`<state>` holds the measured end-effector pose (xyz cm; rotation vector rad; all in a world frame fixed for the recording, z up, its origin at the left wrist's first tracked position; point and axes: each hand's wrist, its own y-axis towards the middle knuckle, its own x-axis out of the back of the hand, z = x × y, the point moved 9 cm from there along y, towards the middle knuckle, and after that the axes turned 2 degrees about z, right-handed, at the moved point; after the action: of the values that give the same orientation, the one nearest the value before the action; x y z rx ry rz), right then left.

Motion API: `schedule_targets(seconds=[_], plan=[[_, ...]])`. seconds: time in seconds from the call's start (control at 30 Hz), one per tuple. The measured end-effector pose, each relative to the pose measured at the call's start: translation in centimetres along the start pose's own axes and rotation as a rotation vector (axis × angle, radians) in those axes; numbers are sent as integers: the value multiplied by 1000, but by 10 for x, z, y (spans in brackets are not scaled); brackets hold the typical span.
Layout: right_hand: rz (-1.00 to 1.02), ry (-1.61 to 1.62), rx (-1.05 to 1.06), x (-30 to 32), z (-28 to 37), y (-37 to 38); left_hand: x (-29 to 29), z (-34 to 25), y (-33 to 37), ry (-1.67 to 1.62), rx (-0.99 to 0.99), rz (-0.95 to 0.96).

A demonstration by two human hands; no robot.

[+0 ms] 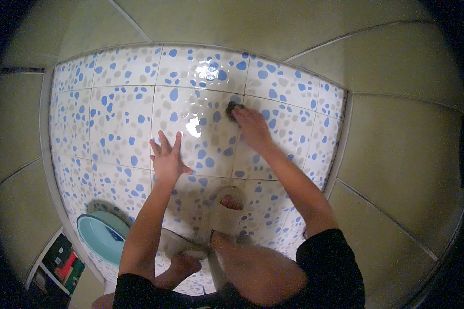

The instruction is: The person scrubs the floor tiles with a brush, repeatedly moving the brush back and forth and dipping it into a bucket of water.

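My left hand (pixel 168 160) lies on the wet tiled floor (pixel 122 114), its fingers spread and nothing in it. Ahead and to the right, my right hand (pixel 251 126) presses a small dark scouring pad (pixel 231 111) against the tiles near a grout line. The fingers curl over the pad and hide part of it. White tiles with blue and grey pebble shapes make up the floor. A film of water reflects bright light in front of my left hand.
A light-blue basin (pixel 102 238) stands at the lower left, beside my left forearm. Behind it is a small shelf (pixel 62 263) with coloured items. My foot in a pale slipper (pixel 224 219) is between my arms. Greenish tiled walls (pixel 397 139) border the floor.
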<state>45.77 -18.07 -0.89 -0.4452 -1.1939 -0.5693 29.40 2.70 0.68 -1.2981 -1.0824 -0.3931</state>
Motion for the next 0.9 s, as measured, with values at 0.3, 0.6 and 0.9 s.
schedule_targets(seconds=[0.3, 0.6, 0.9], plan=[[-415, -212, -588, 89, -187, -70, -2, -6, 5, 6, 16, 64], [-103, 78, -46, -29, 62, -36, 0, -2, 3, 15, 42, 86], [-429, -53, -445, 78, -119, -52, 2, -10, 2, -30, 31, 74]])
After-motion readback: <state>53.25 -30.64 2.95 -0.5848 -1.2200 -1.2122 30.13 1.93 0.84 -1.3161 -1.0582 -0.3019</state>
